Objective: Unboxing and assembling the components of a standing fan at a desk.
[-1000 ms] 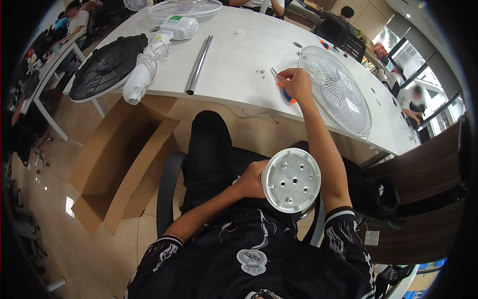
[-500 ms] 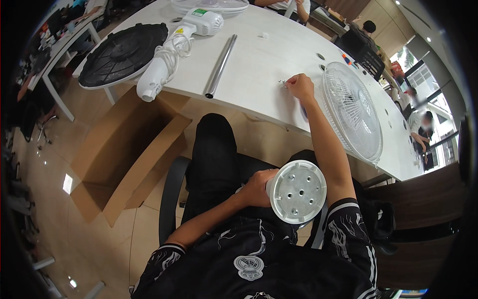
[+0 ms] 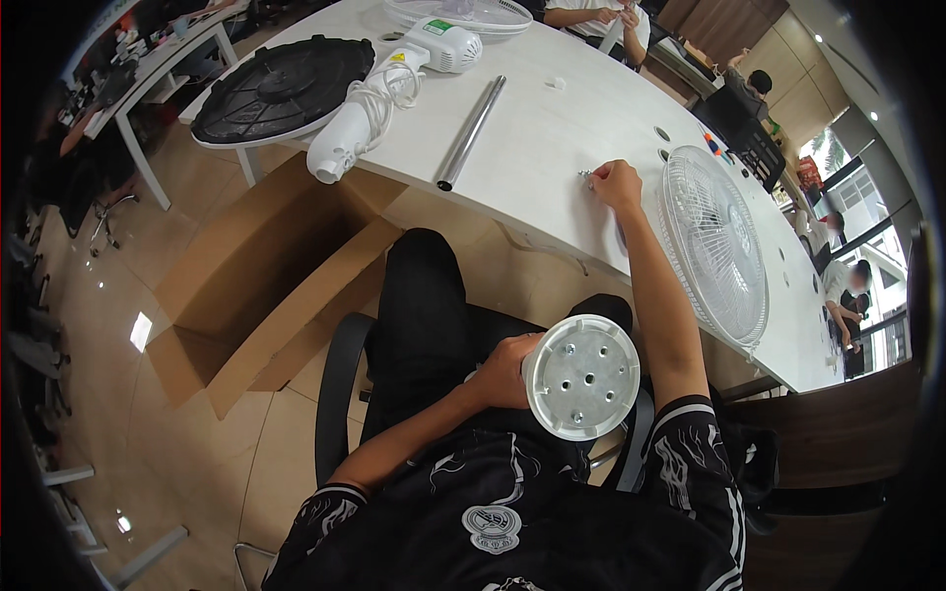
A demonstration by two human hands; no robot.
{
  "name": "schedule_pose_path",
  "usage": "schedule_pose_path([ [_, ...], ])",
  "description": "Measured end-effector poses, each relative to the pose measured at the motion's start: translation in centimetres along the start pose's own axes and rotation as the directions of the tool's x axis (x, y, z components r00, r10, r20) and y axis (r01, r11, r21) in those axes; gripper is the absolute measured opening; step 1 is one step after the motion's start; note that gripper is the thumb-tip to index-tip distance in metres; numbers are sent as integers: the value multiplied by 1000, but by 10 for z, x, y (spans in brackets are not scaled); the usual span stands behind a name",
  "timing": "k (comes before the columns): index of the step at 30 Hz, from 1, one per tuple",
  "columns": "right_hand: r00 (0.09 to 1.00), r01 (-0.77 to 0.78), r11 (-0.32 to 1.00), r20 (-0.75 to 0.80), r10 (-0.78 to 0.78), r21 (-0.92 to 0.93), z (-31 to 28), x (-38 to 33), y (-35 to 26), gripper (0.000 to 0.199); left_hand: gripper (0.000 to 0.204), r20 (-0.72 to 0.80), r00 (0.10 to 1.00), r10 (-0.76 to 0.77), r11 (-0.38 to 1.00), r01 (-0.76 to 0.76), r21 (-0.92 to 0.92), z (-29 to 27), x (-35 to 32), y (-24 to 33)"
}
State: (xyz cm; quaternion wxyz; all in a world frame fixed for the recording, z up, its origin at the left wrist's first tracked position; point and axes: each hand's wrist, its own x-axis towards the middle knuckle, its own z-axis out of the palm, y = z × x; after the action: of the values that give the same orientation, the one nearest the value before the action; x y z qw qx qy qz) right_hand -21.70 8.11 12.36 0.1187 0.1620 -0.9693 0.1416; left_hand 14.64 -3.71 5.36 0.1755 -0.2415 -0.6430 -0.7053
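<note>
Left hand (image 3: 505,372): I have it in my lap, grip closed on the rim of the round white plastic fan base (image 3: 581,376), fingers curled at its left edge. Same hold as half a second ago.
Fan base: it sits tilted in front of my chest, its flat underside with several holes and screw points turned up toward the camera, well apart from the white oval surface (image 3: 552,148). It has barely shifted since the earlier frame.
Right hand (image 3: 616,183): arm stretched out, resting on the surface just left of the white wire fan grille (image 3: 714,241). Fingers are pinched together on a small metal part (image 3: 585,176) at the fingertips; too small for me to tell what kind. A second ago this hand was raised with a blue-and-red item near the grille; now it is down on the surface.
Fan grille: lying flat on the surface, right of my right hand, almost touching the wrist.
Left of the grille: a chrome metal tube (image 3: 471,131), then a white fan motor housing with coiled cord (image 3: 379,98), then a black round fan grille (image 3: 281,87) at the far end.
Below the surface: an open brown cardboard box (image 3: 261,286) on the floor, left of my black-trousered knee.
</note>
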Motion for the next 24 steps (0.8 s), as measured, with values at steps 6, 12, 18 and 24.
schedule_pose_path([
  [6, 996, 35, 994, -84, -26, 106, -11, -9, 7, 13, 57, -81, 997, 17, 998, -12, 60, 1, -7, -1],
  [12, 977, 146, 845, -211, -40, 515, -74, -53, -9, 21, 55, -73, 996, -57, 998, 54, -39, 7, -12, -21],
  [18, 916, 384, 741, -329, -230, 551, -192, -186, -38, 12, 58, 7, 971, -240, 941, 234, -244, 8, -20, -41],
  [24, 756, 632, 764, -319, -571, 129, -254, -283, -67, 15, 58, 65, 975, -214, 956, 222, -192, 12, -17, -45],
])
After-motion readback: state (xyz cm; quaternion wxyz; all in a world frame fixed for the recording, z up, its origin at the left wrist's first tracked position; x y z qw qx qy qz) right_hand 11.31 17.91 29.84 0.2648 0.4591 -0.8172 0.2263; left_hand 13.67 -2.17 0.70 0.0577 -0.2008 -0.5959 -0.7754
